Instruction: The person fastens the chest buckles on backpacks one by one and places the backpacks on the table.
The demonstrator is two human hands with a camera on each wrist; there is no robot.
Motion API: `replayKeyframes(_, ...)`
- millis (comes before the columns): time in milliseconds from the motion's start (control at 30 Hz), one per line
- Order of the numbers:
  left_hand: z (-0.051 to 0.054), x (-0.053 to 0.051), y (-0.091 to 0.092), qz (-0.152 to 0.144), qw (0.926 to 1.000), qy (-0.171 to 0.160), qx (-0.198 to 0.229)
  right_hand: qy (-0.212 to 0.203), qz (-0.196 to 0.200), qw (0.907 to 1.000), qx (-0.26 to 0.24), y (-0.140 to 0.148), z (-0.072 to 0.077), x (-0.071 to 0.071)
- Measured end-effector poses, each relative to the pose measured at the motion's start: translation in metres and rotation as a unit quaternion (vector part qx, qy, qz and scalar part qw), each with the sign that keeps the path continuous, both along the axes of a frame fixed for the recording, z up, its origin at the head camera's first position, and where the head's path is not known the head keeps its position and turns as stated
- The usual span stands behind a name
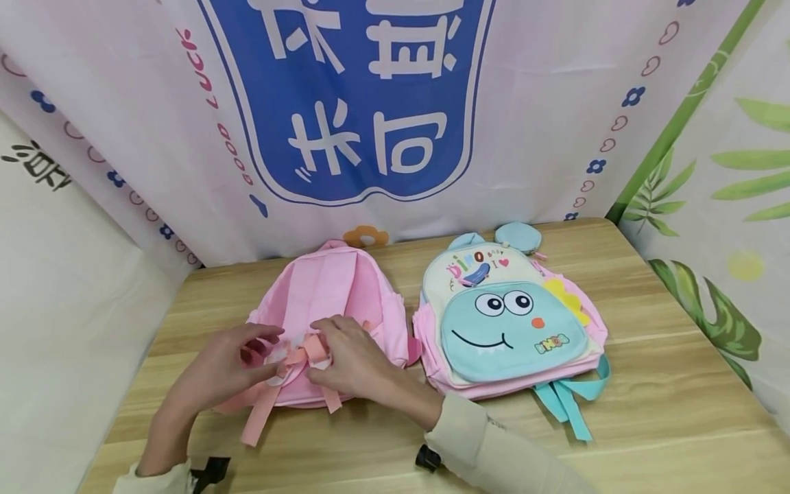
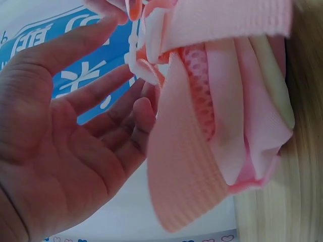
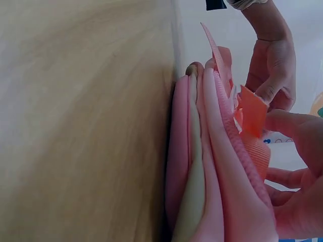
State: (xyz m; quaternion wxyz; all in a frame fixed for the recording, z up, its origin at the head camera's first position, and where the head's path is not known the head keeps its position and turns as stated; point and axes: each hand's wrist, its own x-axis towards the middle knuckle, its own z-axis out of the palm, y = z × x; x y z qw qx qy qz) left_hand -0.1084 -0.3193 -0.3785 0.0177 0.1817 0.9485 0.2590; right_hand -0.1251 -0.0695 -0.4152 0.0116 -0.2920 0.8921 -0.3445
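Note:
A pink backpack lies back-up on the table, its coral webbing strap bunched at a white plastic buckle. My right hand pinches the coral strap between thumb and fingers. In the right wrist view, one finger of my right hand lies against the strap. On the buckle's other side is my left hand, its thumb apart from the fingers. From the left wrist view, the left hand's palm shows and the fingers reach behind the buckle. Loose strap ends hang toward the table's front.
Right of it lies a blue dinosaur backpack with a small round pouch at its top. Teal straps trail from its lower corner. A printed curtain hangs behind the wooden table.

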Motion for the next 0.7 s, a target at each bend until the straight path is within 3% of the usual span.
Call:
replayKeyframes(167,-0.002,0.0,-0.002,-0.004,0.9995,-0.025,-0.02,0.016,-0.008,0.9995,0.026,0.001,-0.004,-0.004)
replayKeyframes(400,-0.007,-0.002,-0.002,-0.008,0.9995,-0.016,-0.025,0.001,-0.007,0.9992,0.038,0.009,-0.005,-0.007)
replayKeyframes(700,-0.008,-0.003,-0.003,0.012,0.9996,-0.022,-0.014,-0.024,-0.005,0.9988,0.043,0.019,-0.001,-0.011)
